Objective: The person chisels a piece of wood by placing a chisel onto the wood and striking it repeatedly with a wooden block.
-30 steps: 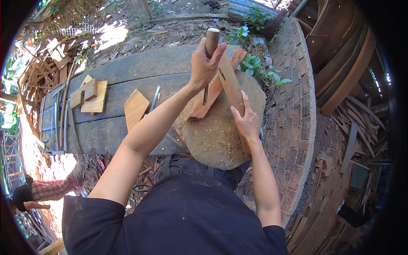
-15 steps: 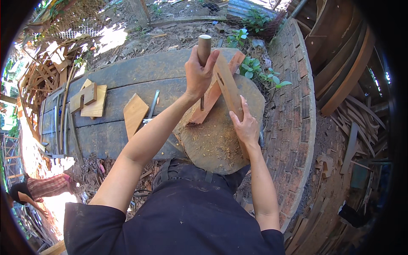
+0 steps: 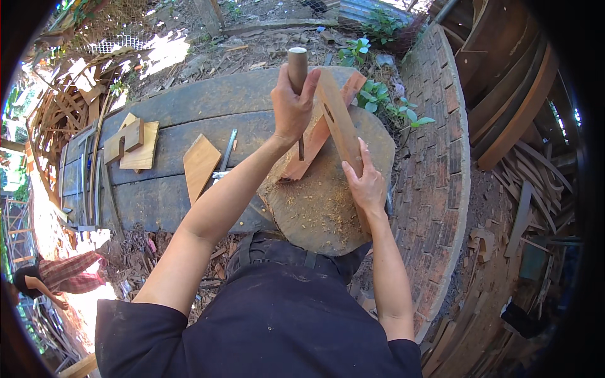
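My left hand (image 3: 292, 101) is closed around the round wooden handle of a chisel (image 3: 297, 63); its narrow blade points down beside or over a reddish wooden board (image 3: 305, 160), and I cannot tell whether it touches. My right hand (image 3: 367, 183) grips the lower part of a long, paler wooden piece (image 3: 340, 129) with a slot in it, held slanting across the reddish board. Both pieces are on a round wooden block (image 3: 318, 214) sprinkled with shavings. Left of the block are a pointed wooden board (image 3: 199, 162) and a thin metal tool (image 3: 228, 151).
The plank bench (image 3: 195, 101) carries a notched wood block (image 3: 124, 140), a pale square board (image 3: 145, 160) and metal bars (image 3: 87, 183). A brick ledge (image 3: 432, 189) runs along the right, beside stacked curved boards (image 3: 513, 120). A person (image 3: 47, 280) is at the lower left; plants (image 3: 375, 97) grow behind.
My left hand with the chisel has moved left and lifted its tip slightly out of the earlier spot. My right hand is nearly still. The person at lower left has shifted.
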Demonstrator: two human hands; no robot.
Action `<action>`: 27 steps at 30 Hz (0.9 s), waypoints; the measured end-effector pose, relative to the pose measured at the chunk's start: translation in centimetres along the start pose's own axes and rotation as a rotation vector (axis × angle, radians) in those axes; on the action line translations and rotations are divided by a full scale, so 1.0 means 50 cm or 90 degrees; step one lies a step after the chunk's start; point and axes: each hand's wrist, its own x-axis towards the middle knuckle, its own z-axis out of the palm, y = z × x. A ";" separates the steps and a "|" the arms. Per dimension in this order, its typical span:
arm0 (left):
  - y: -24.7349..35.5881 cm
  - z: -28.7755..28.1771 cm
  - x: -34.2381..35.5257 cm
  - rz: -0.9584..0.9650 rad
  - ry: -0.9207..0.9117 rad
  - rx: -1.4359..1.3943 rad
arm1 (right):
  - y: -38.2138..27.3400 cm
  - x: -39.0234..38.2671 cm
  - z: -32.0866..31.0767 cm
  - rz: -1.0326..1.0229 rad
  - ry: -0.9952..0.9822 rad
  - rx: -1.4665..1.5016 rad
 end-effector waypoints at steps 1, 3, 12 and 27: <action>0.000 -0.001 0.000 0.017 0.006 0.007 | -0.001 0.002 -0.001 0.003 -0.005 -0.001; 0.012 0.004 -0.013 0.062 -0.002 0.038 | -0.004 0.003 -0.004 0.008 -0.009 0.005; 0.062 0.013 -0.105 0.297 -0.163 0.087 | -0.003 -0.004 -0.003 -0.003 -0.006 0.032; 0.049 0.038 -0.075 0.239 -0.184 0.046 | -0.260 -0.021 -0.386 -0.166 -0.079 0.081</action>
